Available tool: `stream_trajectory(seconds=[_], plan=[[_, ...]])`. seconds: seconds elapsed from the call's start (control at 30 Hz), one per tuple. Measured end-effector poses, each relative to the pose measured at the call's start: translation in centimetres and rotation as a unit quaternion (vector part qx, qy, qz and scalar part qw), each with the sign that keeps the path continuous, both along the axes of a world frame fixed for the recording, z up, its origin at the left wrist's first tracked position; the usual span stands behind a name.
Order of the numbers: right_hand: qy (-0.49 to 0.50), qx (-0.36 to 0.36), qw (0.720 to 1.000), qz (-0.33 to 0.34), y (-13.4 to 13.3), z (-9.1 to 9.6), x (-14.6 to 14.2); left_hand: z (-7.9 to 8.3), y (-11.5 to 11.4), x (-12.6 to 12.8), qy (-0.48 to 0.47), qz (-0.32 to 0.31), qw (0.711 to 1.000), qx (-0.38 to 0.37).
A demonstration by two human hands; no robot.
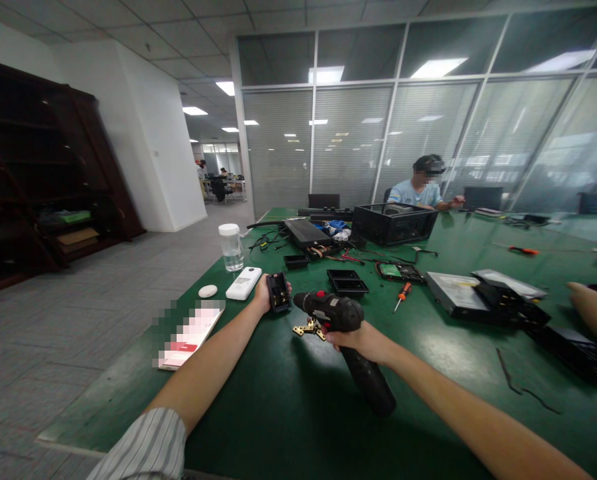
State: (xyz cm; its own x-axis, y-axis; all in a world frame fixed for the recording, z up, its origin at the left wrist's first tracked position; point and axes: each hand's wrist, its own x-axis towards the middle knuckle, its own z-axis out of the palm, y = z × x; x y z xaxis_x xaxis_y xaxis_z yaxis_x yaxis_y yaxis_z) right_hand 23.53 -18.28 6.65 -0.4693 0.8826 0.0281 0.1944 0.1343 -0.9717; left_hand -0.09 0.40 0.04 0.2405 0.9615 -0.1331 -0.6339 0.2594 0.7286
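My left hand [264, 293] is closed around a small black box-shaped part [279, 292], held upright just above the green table [288, 413]. My right hand [363, 341] grips a black cordless screwdriver [345, 333] with a red switch, its nose pointing left toward the black part. A small brass bracket [308, 329] lies on the table under the tool's nose. Both forearms reach in from the bottom edge, the left in a striped sleeve.
A water bottle [231, 247], a white device [243, 283], a white oval object [207, 291] and a booklet [191, 333] lie at left. Black trays [348, 283], an orange-handled screwdriver [403, 293], a disassembled drive [483, 293], cables and an open case [393, 223] lie beyond. Another person's hand [593, 310] rests at right; a person sits at the far side.
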Motion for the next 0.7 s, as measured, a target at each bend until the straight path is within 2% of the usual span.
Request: stream_trajectory(seconds=[0.37,0.7], plan=[[-0.022,0.017,1.000,0.009,0.00,0.05,0.11,-0.05,-0.03,0.00,0.014,0.003,1.000,0.010],[0.001,-0.014,1.000,-0.010,0.03,-0.07,-0.01,-0.17,0.00,-0.12,0.011,-0.002,1.000,0.013]])
